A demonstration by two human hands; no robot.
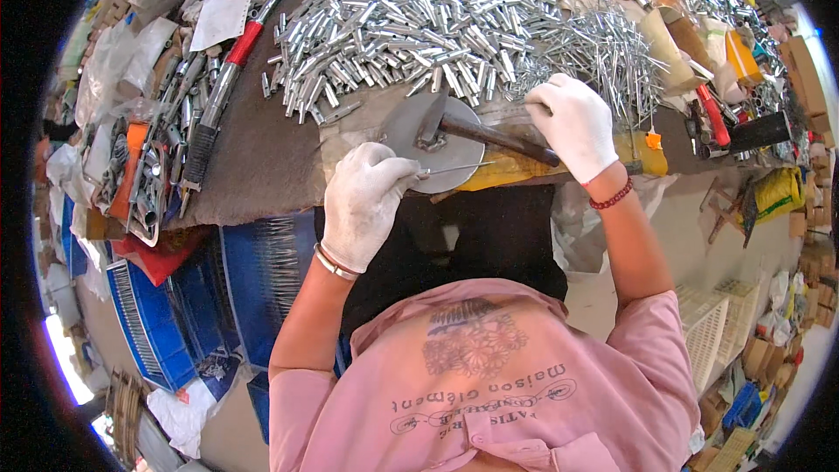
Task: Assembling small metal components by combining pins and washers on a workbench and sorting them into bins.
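Note:
My left hand, in a white glove, pinches a thin metal pin that points right over the near edge of a round grey metal disc. A hammer lies across the disc, its dark handle reaching to the right. My right hand, also gloved, is closed above the handle's end, beside a heap of thin metal pins. Anything between its fingertips is too small to make out. Behind the disc spreads a large pile of short silvery metal tubes.
Wrenches and other hand tools, one with a red handle, crowd the table's left side. At the right are a red-handled tool, cardboard pieces and more metal parts. Blue racks stand below at left; cream plastic crates at lower right.

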